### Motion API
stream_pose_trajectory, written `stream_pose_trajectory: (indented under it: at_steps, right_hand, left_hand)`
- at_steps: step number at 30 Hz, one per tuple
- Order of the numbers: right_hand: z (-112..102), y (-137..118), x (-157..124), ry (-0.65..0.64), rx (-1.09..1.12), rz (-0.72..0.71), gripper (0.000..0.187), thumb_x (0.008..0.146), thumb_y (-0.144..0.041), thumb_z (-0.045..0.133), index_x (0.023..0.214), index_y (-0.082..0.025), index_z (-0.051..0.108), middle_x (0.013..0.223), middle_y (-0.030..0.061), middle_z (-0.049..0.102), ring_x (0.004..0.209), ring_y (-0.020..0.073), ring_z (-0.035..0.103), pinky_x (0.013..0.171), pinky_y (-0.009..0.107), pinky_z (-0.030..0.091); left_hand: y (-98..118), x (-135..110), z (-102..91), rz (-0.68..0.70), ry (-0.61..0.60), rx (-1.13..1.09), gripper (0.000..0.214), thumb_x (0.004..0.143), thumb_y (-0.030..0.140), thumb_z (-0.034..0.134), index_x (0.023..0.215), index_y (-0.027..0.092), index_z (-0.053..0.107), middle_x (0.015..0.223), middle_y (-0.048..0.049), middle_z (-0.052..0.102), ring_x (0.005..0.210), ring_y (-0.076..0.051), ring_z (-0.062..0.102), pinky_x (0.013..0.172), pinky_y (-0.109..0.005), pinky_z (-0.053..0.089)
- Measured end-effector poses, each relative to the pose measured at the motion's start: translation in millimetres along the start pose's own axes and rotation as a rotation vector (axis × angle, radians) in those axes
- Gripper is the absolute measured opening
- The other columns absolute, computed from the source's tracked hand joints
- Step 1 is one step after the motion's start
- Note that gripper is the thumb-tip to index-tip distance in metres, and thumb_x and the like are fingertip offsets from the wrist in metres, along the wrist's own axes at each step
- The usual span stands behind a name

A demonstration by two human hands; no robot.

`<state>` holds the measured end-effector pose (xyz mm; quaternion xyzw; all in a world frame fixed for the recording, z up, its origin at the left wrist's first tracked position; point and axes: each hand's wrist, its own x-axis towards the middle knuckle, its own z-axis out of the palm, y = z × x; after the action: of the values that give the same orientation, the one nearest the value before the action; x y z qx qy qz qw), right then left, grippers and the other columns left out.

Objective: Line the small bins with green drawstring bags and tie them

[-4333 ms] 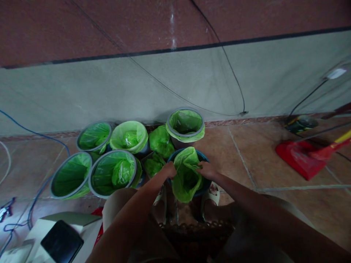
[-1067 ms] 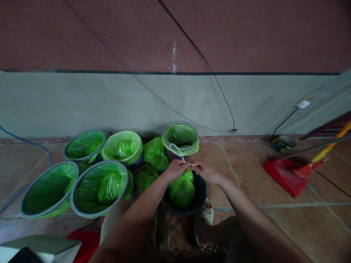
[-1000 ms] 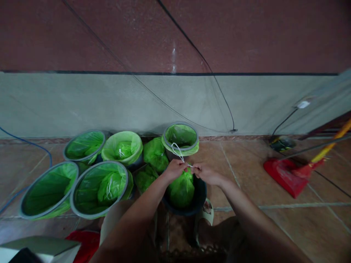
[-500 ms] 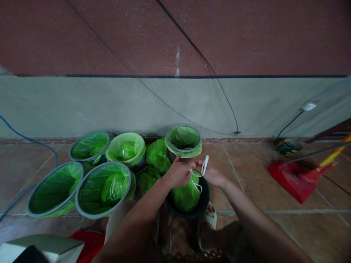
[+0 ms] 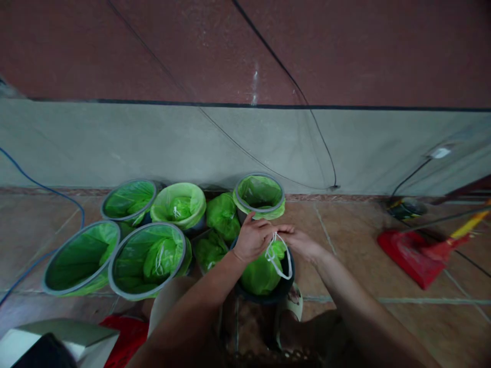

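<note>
A green garbage bag (image 5: 261, 275) sits bunched in a dark bin (image 5: 268, 299) between my feet. Its white drawstring (image 5: 284, 276) loops up from the bag's top to my fingers. My left hand (image 5: 251, 239) pinches the string just above the bag. Fingertips of my right hand (image 5: 303, 244) meet the left ones at the same string, closed around it as far as I can see. Behind my hands stands a grey-rimmed bin (image 5: 260, 210) with a green liner folded over its edge.
Several green-lined bins, such as this grey-rimmed one (image 5: 148, 296), cluster at the left, some with tied bags inside. A green bag (image 5: 222, 217) rests among them. At the right lies a red dustpan (image 5: 412, 258). A white box (image 5: 61, 337) is at lower left; a blue cable (image 5: 49, 185) crosses the floor.
The drawstring loop, upright above the bag before, now hangs down over its right side. My hands have shifted slightly, and the right fingers now stretch toward the left ones.
</note>
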<state>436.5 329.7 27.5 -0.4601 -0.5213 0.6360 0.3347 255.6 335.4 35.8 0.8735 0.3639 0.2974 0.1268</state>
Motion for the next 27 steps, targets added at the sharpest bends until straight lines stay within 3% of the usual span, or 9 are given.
stream_pose_trajectory:
  at_steps: [4, 6, 13, 17, 22, 27]
  right_hand:
    - [-3.1, -6.2, -0.7, 0.233, -0.5, -0.122, 0.023, 0.082, -0.035, 0.056, 0.082, -0.018, 0.072, 0.08, 0.004, 0.071, 0.072, 0.0168, 0.061, 0.071, 0.029, 0.044]
    - [-4.3, -10.3, -3.0, 0.268, -0.79, -0.135, 0.026, 0.087, -0.031, 0.049, 0.083, -0.019, 0.072, 0.08, 0.0047, 0.071, 0.073, 0.0175, 0.062, 0.071, 0.029, 0.043]
    - [-2.8, -14.1, -9.1, 0.343, -1.258, 0.148, 0.03, 0.093, -0.033, 0.049, 0.088, -0.021, 0.076, 0.093, 0.0142, 0.075, 0.089, 0.0249, 0.069, 0.073, 0.031, 0.046]
    - [-7.9, -6.1, -9.4, 0.419, -1.359, 0.242, 0.031, 0.093, -0.026, 0.048, 0.086, -0.016, 0.077, 0.091, 0.0203, 0.074, 0.087, 0.0284, 0.071, 0.07, 0.033, 0.049]
    - [-17.2, 3.7, -7.7, 0.513, -1.342, 0.217, 0.024, 0.087, -0.024, 0.056, 0.076, -0.016, 0.076, 0.078, 0.0183, 0.073, 0.079, 0.0259, 0.071, 0.065, 0.03, 0.048]
    - [-19.0, 0.0, -3.1, 0.265, -1.018, 0.091, 0.027, 0.086, -0.031, 0.053, 0.068, -0.019, 0.069, 0.067, 0.0067, 0.067, 0.065, 0.017, 0.061, 0.06, 0.028, 0.041]
  left_hand:
    - [-1.3, 0.0, 6.5, -0.061, -0.044, 0.018, 0.021, 0.094, 0.022, 0.051, 0.092, 0.024, 0.071, 0.089, -0.0001, 0.073, 0.089, -0.015, 0.064, 0.107, -0.039, 0.031]
    - [-2.2, -0.3, 9.0, -0.089, -0.069, 0.035, 0.02, 0.093, 0.022, 0.051, 0.088, 0.024, 0.071, 0.086, 0.0003, 0.072, 0.087, -0.015, 0.064, 0.103, -0.038, 0.035]
    - [0.9, -4.5, 11.7, -0.248, -0.075, -0.034, 0.024, 0.091, 0.023, 0.05, 0.082, 0.022, 0.072, 0.083, -0.0024, 0.073, 0.083, -0.017, 0.065, 0.084, -0.031, 0.044]
    - [-0.2, -9.3, 13.4, -0.418, -0.06, -0.046, 0.02, 0.087, 0.022, 0.054, 0.079, 0.021, 0.072, 0.086, -0.0043, 0.074, 0.08, -0.018, 0.066, 0.077, -0.028, 0.047]
    - [-8.3, -11.7, 11.6, -0.602, -0.127, 0.021, 0.021, 0.086, 0.025, 0.054, 0.075, 0.02, 0.07, 0.075, -0.0052, 0.07, 0.076, -0.018, 0.064, 0.07, -0.026, 0.047]
    - [-15.4, -6.7, 12.8, -0.658, -0.252, -0.052, 0.025, 0.082, 0.024, 0.05, 0.062, 0.019, 0.063, 0.062, -0.0041, 0.061, 0.067, -0.018, 0.059, 0.063, -0.027, 0.042]
